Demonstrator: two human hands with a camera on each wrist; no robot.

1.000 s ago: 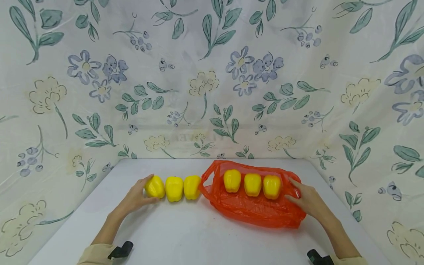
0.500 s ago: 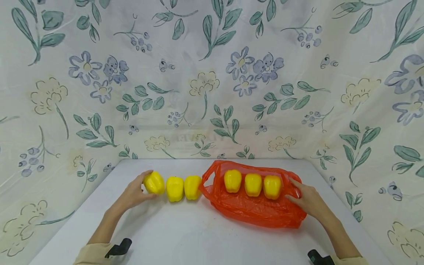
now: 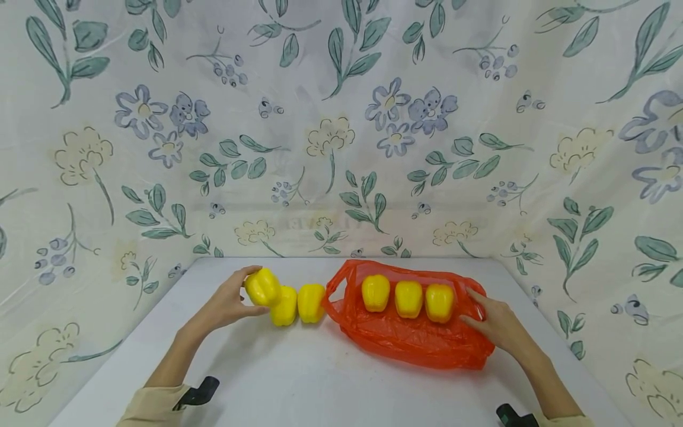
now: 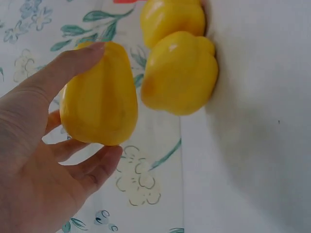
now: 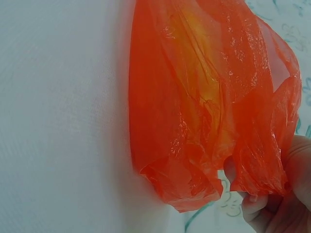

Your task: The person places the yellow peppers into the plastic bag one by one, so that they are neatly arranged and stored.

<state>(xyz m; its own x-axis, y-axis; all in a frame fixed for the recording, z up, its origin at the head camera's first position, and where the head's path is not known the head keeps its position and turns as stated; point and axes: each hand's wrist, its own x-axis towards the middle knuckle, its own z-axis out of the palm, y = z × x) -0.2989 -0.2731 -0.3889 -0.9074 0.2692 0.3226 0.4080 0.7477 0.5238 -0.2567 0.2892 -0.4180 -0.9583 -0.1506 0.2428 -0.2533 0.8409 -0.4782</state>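
Note:
My left hand (image 3: pixel 229 303) grips a yellow bell pepper (image 3: pixel 263 287) between thumb and fingers, raised off the table and tilted. In the left wrist view the thumb lies on one side of this pepper (image 4: pixel 99 102) and the fingers on the other. Just right of it, two more bell peppers, a near one (image 3: pixel 284 308) and a farther one (image 3: pixel 312 303), sit on the table. My right hand (image 3: pixel 498 323) holds the right end of a red plastic bag (image 3: pixel 405 347). Three yellow peppers (image 3: pixel 408 299) sit in a row at the bag; the right wrist view shows yellow through its film (image 5: pixel 197 58).
A white table (image 3: pixel 320 385) carries everything. Behind it hangs a floral curtain (image 3: pixel 331 178) reaching down to the table's back edge. The bag's handle loop (image 3: pixel 332 305) lies beside the rightmost loose pepper.
My left hand has lifted the leftmost pepper off the table and carried it slightly right, so it partly covers the neighbouring pepper. The right hand and bag have stayed still.

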